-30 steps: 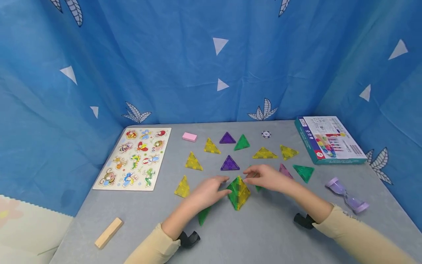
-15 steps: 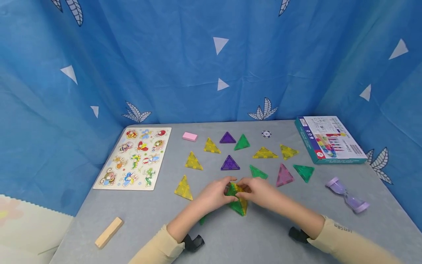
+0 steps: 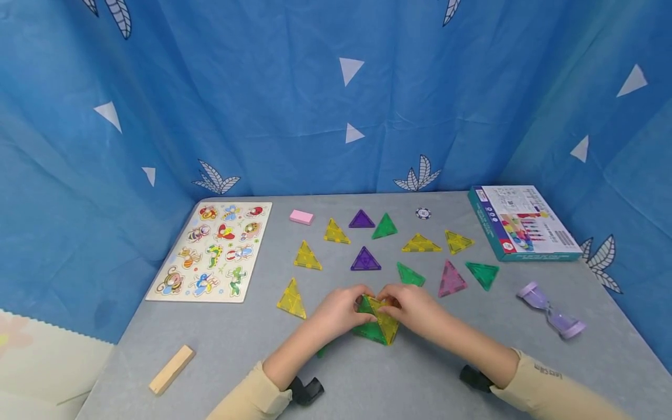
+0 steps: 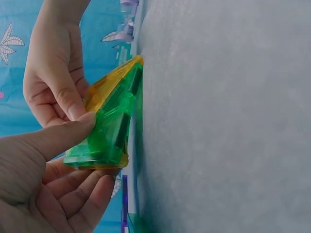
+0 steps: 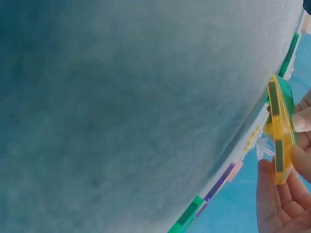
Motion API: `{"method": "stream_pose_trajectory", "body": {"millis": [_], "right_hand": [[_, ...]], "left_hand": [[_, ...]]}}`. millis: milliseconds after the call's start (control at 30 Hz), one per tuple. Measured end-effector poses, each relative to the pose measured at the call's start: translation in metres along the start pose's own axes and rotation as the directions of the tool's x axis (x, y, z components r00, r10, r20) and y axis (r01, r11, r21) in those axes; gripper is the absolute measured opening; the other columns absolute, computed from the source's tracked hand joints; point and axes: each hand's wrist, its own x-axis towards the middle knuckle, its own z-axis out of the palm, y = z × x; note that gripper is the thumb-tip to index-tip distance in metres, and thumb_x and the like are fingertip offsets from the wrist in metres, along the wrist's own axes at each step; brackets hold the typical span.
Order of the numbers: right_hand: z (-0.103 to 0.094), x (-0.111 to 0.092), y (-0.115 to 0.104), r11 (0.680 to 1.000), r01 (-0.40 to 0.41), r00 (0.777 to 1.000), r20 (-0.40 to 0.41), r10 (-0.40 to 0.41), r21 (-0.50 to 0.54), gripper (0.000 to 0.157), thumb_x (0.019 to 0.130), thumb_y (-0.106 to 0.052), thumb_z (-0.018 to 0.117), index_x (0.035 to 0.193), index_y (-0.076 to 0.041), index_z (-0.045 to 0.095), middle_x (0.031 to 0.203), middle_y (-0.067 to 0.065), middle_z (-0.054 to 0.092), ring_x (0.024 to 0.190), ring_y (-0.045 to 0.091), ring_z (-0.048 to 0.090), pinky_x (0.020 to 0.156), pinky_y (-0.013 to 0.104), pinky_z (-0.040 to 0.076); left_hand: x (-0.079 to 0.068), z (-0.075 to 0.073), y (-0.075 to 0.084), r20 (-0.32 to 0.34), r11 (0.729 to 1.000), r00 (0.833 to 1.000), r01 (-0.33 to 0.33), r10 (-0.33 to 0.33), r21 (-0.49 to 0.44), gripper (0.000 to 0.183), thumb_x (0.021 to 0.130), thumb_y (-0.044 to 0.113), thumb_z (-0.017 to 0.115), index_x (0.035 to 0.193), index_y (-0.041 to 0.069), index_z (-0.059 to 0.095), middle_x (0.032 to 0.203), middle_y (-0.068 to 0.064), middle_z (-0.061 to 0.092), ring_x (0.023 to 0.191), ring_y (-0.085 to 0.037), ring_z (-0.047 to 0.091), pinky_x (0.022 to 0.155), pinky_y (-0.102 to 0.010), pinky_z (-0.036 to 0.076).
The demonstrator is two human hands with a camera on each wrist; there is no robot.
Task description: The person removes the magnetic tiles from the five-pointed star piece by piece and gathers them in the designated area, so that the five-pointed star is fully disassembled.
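Green and yellow translucent triangular magnetic tiles are joined into a small pyramid [image 3: 387, 328], between both hands. My left hand [image 3: 338, 315] pinches its green side. In the left wrist view the left thumb presses a green tile [image 4: 109, 133], with fingers behind it. My right hand [image 3: 415, 309] pinches the yellow side, and the yellow tile [image 5: 279, 128] shows nearly edge-on in the right wrist view. The pyramid's far side is hidden by fingers. Close by lie a loose green tile [image 3: 410, 274] and a purple tile [image 3: 366, 260]. Another green tile peeks out beside the left forearm.
More loose triangular tiles, such as a pink one [image 3: 452, 280], spread over the grey table [image 3: 399, 385]. An insect puzzle board [image 3: 210, 251] and wooden block [image 3: 172, 370] lie left. At right are a box [image 3: 530, 224] and purple hourglass [image 3: 551, 310]. A blue curtain encloses the back.
Both hands have closed in on the pyramid and taken hold of it. It has turned and tilted slightly in the last half second. The right hand has uncovered the pink and green tiles.
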Motion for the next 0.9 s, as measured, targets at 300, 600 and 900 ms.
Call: {"method": "stream_pose_trajectory", "body": {"millis": [300,600,900], "right_hand": [[-0.015,0.002,0.007,0.978,-0.005,0.996,0.086,-0.013,0.207,0.01,0.085,-0.014,0.068,0.095,-0.011,0.066,0.077,-0.007,0.06,0.069,0.007,0.056,0.058,0.023,0.048],[-0.039,0.024,0.026,0.961,-0.059,0.981,0.192,0.007,0.269,0.012,0.093,-0.014,0.058,0.101,-0.009,0.066,0.086,-0.002,0.062,0.076,0.014,0.054,0.065,0.028,0.048],[-0.014,0.058,0.023,0.942,-0.061,0.9,0.425,-0.091,0.331,0.015,0.093,-0.011,0.056,0.1,-0.008,0.069,0.083,0.001,0.063,0.071,0.013,0.052,0.065,0.029,0.046]], "left_hand": [[-0.004,-0.006,0.001,0.012,0.999,1.0,0.019,-0.018,-0.04,0.032,0.078,0.026,0.077,0.104,0.016,0.061,0.068,0.009,0.052,0.05,-0.004,0.043,0.047,-0.021,0.039],[-0.015,-0.055,-0.022,-0.216,0.965,0.959,0.132,-0.182,-0.227,0.03,0.079,0.022,0.075,0.105,0.011,0.064,0.068,0.002,0.049,0.058,-0.011,0.043,0.049,-0.025,0.037],[-0.015,-0.066,-0.023,-0.278,0.912,0.927,0.133,-0.253,-0.388,0.03,0.08,0.025,0.075,0.107,0.015,0.063,0.065,0.0,0.05,0.054,-0.014,0.043,0.048,-0.025,0.035]]}}
